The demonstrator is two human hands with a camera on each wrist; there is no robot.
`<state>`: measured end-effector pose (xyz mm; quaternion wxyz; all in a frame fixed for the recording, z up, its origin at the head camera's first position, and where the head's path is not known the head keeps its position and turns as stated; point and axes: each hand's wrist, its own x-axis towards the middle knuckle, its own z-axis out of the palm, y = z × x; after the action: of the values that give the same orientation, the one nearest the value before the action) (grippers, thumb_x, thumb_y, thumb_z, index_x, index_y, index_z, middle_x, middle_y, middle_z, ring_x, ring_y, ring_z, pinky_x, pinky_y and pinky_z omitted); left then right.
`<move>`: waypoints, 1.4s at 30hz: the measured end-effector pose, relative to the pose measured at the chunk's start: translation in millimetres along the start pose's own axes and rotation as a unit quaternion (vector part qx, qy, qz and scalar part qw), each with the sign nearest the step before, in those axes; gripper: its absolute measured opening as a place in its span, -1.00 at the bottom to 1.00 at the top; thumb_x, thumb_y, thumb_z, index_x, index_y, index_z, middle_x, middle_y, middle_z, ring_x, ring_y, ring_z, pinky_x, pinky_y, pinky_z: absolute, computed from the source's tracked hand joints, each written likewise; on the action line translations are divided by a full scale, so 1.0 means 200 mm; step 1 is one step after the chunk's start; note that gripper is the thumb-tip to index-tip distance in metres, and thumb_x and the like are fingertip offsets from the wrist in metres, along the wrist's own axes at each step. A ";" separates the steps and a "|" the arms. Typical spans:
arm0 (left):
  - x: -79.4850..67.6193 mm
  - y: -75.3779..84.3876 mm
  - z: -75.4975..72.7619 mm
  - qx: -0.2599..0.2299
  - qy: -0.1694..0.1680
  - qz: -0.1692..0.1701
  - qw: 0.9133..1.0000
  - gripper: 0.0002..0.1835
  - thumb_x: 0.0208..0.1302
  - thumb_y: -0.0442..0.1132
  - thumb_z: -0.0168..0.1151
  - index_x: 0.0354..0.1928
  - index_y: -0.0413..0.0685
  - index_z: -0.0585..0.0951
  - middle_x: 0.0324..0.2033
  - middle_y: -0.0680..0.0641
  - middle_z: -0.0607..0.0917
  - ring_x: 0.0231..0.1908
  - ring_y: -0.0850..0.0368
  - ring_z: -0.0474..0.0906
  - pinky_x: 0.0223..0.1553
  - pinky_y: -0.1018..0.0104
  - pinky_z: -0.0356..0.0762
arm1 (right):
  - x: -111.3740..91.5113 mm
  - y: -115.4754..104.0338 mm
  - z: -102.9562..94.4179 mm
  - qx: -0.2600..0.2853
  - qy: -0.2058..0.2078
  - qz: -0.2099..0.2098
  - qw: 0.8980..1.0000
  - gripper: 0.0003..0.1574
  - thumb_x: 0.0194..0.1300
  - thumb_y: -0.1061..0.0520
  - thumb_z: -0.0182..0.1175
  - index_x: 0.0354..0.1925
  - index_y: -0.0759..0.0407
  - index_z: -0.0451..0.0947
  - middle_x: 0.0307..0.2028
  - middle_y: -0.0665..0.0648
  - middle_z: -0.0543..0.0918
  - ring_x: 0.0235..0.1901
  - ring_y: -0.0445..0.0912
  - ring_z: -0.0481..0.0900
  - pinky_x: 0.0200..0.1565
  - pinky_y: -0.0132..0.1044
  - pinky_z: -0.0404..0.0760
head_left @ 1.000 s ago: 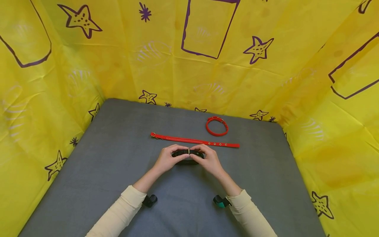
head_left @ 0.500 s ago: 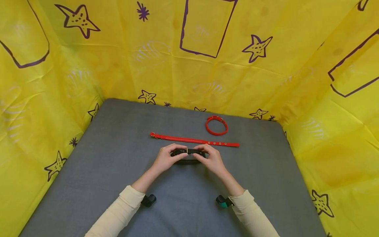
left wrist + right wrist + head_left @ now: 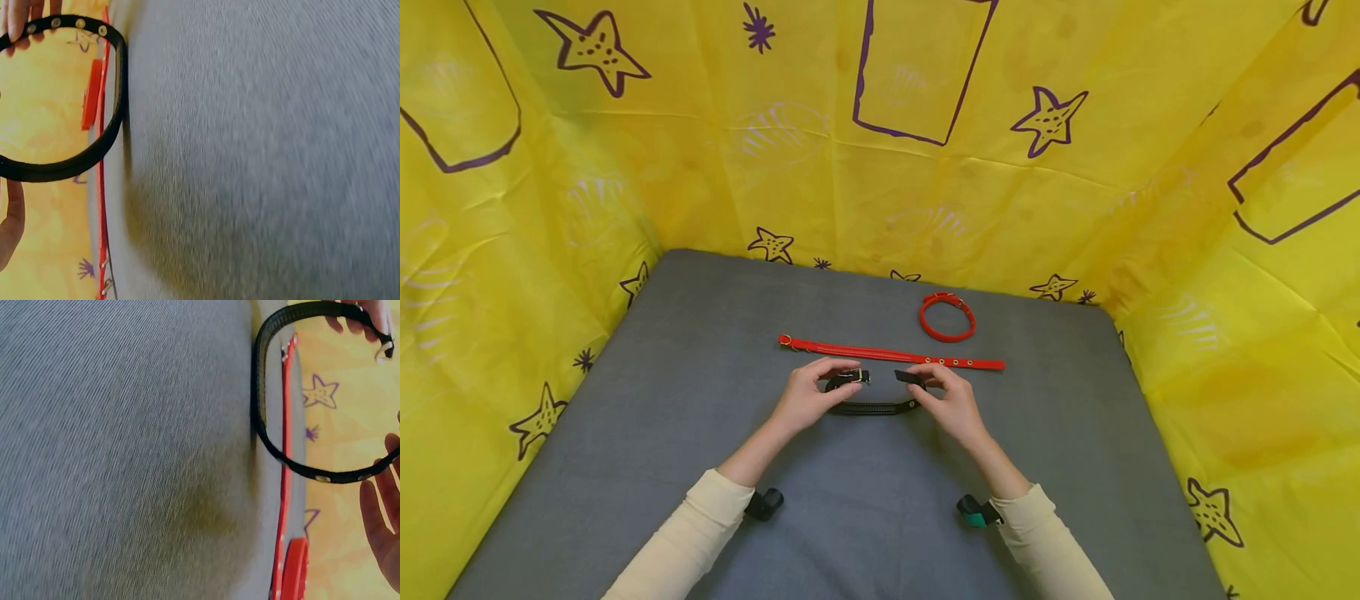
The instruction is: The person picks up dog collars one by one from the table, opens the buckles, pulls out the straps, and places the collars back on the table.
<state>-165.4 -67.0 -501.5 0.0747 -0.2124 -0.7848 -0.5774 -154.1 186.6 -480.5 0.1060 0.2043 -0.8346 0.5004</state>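
Note:
A black collar (image 3: 872, 408) is bent into an unfastened loop, its middle hanging low at the table surface. My left hand (image 3: 806, 398) pinches its buckle end between thumb and fingers; the gold-toned buckle (image 3: 856, 375) shows past the fingertips. The other end, a plain strap tip (image 3: 908, 377), is pinched by my right hand (image 3: 952, 403). A gap separates the two ends. In the left wrist view, metal eyelets (image 3: 80, 24) dot the strap near the right hand. The right wrist view shows the loop (image 3: 259, 381) from the opposite side.
Just beyond the hands, a red collar (image 3: 865, 353) lies stretched out flat on the grey table (image 3: 715, 333). Behind it stands a second red collar (image 3: 947, 337), fastened into a ring. Yellow cloth walls (image 3: 820, 183) with drawn stars enclose the table's back and sides.
My hands have moved apart, left and right. The black collar's strap end has come away from the buckle, so the loop is now parted at the top. The red collars have stayed put.

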 end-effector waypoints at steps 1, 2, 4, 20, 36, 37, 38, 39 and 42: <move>0.00 0.00 -0.01 0.001 0.001 0.002 1.000 -0.64 0.10 -0.37 0.46 -0.02 -0.21 0.68 -0.14 -0.11 0.73 -0.14 -0.04 0.64 -0.08 0.08 0.58 | 0.00 0.01 -0.01 -0.001 0.003 0.003 1.000 -0.72 0.16 0.38 0.36 -0.12 0.24 0.65 -0.23 0.15 0.68 -0.21 0.06 0.63 -0.11 0.06 0.62; 0.00 0.00 -0.02 0.005 0.002 0.003 1.000 -0.63 0.09 -0.39 0.45 -0.02 -0.24 0.67 -0.15 -0.14 0.73 -0.14 -0.07 0.64 -0.09 0.05 0.58 | -0.01 0.02 -0.02 0.000 0.006 0.005 1.000 -0.73 0.16 0.37 0.36 -0.12 0.24 0.65 -0.22 0.15 0.68 -0.21 0.06 0.63 -0.11 0.07 0.62; -0.01 -0.03 -0.04 0.011 0.006 0.008 1.000 -0.63 0.08 -0.39 0.46 -0.02 -0.22 0.68 -0.17 -0.12 0.73 -0.15 -0.07 0.64 -0.09 0.04 0.58 | -0.01 0.00 -0.03 0.001 0.013 0.001 1.000 -0.74 0.17 0.39 0.34 -0.13 0.31 0.63 -0.22 0.22 0.68 -0.23 0.12 0.63 -0.14 0.13 0.61; -0.03 -0.06 -0.14 0.101 0.069 0.056 0.991 -0.73 0.00 -0.35 0.51 -0.20 -0.06 0.73 -0.29 0.02 0.63 -0.30 0.07 0.56 -0.25 0.21 0.60 | -0.07 0.20 -0.10 -0.027 0.052 0.053 0.997 -0.80 0.22 0.27 0.35 -0.15 0.17 0.65 -0.23 0.05 0.71 -0.24 -0.12 0.63 -0.18 -0.21 0.65; -0.06 -0.09 -0.20 0.087 0.116 0.009 0.989 -0.74 0.03 -0.46 0.44 -0.18 -0.16 0.71 -0.34 -0.04 0.67 -0.38 0.09 0.65 -0.35 0.29 0.66 | -0.11 0.27 -0.17 0.017 0.094 0.132 0.987 -0.80 0.21 0.28 0.36 -0.16 0.19 0.67 -0.23 0.16 0.72 -0.26 -0.25 0.60 -0.25 -0.49 0.60; -0.06 -0.08 -0.20 0.085 0.117 0.004 0.990 -0.74 0.03 -0.47 0.44 -0.18 -0.17 0.71 -0.34 -0.05 0.68 -0.37 0.08 0.65 -0.35 0.33 0.65 | -0.11 0.27 -0.17 0.021 0.095 0.135 0.986 -0.80 0.21 0.28 0.36 -0.15 0.21 0.67 -0.22 0.17 0.72 -0.26 -0.26 0.59 -0.24 -0.49 0.59; -0.06 -0.08 -0.21 0.082 0.118 0.000 0.990 -0.74 0.03 -0.47 0.43 -0.18 -0.17 0.71 -0.33 -0.06 0.68 -0.37 0.08 0.66 -0.34 0.37 0.65 | -0.11 0.27 -0.18 0.027 0.096 0.141 0.985 -0.80 0.21 0.29 0.35 -0.15 0.22 0.67 -0.22 0.18 0.72 -0.27 -0.26 0.59 -0.23 -0.50 0.59; -0.06 -0.09 -0.21 0.081 0.118 -0.003 0.990 -0.74 0.04 -0.47 0.42 -0.17 -0.18 0.71 -0.33 -0.07 0.69 -0.37 0.08 0.66 -0.34 0.41 0.64 | -0.11 0.27 -0.18 0.038 0.097 0.145 0.984 -0.80 0.21 0.31 0.35 -0.15 0.24 0.67 -0.21 0.20 0.72 -0.27 -0.25 0.60 -0.23 -0.49 0.59; -0.06 -0.10 -0.22 0.077 0.121 -0.016 0.990 -0.72 0.06 -0.48 0.38 -0.13 -0.19 0.69 -0.30 -0.09 0.71 -0.36 0.09 0.66 -0.33 0.51 0.60 | -0.12 0.28 -0.19 0.081 0.098 0.155 0.980 -0.78 0.21 0.36 0.32 -0.13 0.35 0.64 -0.20 0.33 0.69 -0.32 -0.21 0.61 -0.24 -0.43 0.62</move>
<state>-167.4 -115.9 -508.8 0.1758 -0.1218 -0.8156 -0.5376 -159.5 249.0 -515.4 0.0913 0.0306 -0.7986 0.5942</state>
